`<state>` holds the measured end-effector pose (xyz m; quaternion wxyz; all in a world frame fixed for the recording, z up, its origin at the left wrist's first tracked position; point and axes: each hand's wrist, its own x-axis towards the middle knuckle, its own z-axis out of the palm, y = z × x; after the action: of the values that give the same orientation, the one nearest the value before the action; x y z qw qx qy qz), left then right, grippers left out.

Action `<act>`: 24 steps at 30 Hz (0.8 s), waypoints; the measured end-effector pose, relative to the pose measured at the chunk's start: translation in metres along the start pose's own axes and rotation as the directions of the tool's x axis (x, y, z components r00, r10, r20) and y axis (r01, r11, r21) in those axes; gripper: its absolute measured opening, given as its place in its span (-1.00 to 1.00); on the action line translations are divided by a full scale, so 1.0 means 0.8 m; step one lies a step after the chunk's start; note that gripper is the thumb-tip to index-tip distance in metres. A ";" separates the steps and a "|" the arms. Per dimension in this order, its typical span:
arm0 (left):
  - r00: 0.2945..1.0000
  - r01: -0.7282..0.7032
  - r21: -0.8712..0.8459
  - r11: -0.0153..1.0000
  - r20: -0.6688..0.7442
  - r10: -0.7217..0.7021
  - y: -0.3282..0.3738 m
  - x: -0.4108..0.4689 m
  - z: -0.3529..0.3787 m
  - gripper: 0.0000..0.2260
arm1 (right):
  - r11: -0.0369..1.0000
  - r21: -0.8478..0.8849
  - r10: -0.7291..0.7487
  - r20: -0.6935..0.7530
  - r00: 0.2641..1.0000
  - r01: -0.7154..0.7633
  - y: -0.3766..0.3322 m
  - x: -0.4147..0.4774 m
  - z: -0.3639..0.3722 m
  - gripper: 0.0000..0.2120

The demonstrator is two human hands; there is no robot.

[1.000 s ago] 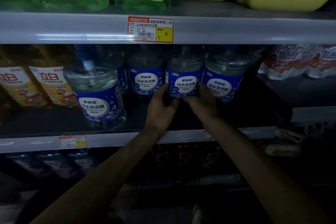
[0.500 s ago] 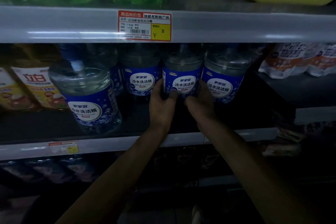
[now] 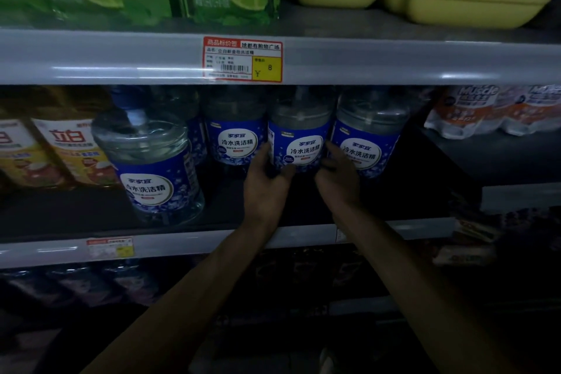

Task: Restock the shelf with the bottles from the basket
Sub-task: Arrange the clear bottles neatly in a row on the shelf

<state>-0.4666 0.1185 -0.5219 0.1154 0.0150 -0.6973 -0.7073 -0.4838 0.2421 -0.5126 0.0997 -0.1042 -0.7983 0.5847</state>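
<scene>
straight below the price tag (image 3: 243,59), the bottle (image 3: 299,143) stands upright on the shelf (image 3: 76,212), label outward, hemmed close by a left neighbour (image 3: 235,140) and right neighbour (image 3: 367,146). left hand (image 3: 264,182) and right hand (image 3: 337,181) grip its lower sides. a front bottle (image 3: 151,173) stands below-left of the tag.

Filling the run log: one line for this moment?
left hand, right hand | hold clear blue-labelled plastic bottle | upright on grey-edged shelf

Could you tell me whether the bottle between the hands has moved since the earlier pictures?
No; the bottle still sits below and just right of the price tag, as before.
</scene>
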 end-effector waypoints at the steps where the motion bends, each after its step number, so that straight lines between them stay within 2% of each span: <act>1: 1.000 -0.003 -0.009 1.000 -0.005 0.003 0.001 -0.006 0.000 -0.45 | 1.000 -0.002 -0.006 0.006 1.000 0.006 0.000 -0.001 -0.002 -0.33; 4: 1.000 0.000 -0.024 1.000 -0.029 -0.001 -0.003 -0.022 -0.005 -0.53 | 0.999 -0.041 -0.033 0.020 0.999 0.033 0.003 -0.004 -0.007 -0.35; 6: 0.998 0.000 0.054 0.999 -0.069 0.004 -0.010 -0.030 -0.014 -0.58 | 0.998 -0.040 -0.044 0.035 0.998 0.045 0.007 -0.003 -0.010 -0.41; 8: 0.992 -0.020 0.133 0.991 -0.119 0.036 -0.013 -0.031 -0.027 -0.52 | 0.999 -0.030 -0.033 0.067 0.997 0.035 0.006 -0.001 -0.011 -0.47; 10: 0.989 -0.023 0.158 0.987 -0.139 0.045 -0.014 -0.023 -0.036 -0.48 | 1.000 0.002 -0.006 0.159 0.987 0.006 0.000 0.001 -0.009 -0.45; 13: 0.994 -0.063 0.150 0.987 -0.083 0.076 -0.010 -0.016 -0.040 -0.60 | 1.000 0.029 -0.019 0.308 0.951 0.010 -0.007 0.005 -0.001 -0.38; 18: 0.986 -0.164 0.146 0.976 0.039 0.160 -0.007 -0.011 -0.049 -0.47 | 0.999 0.030 -0.047 0.405 0.913 0.039 -0.003 0.022 -0.005 -0.21; 24: 0.988 -0.134 0.111 0.985 0.095 0.124 -0.001 0.005 -0.056 -0.45 | 0.988 0.015 -0.147 0.382 0.913 0.153 -0.001 0.017 -0.013 -0.09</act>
<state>-0.4621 0.0739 -0.5232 0.1290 -0.0545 -0.7414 -0.6563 -0.4938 0.2550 -0.5079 -0.0137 0.0725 -0.8126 0.5781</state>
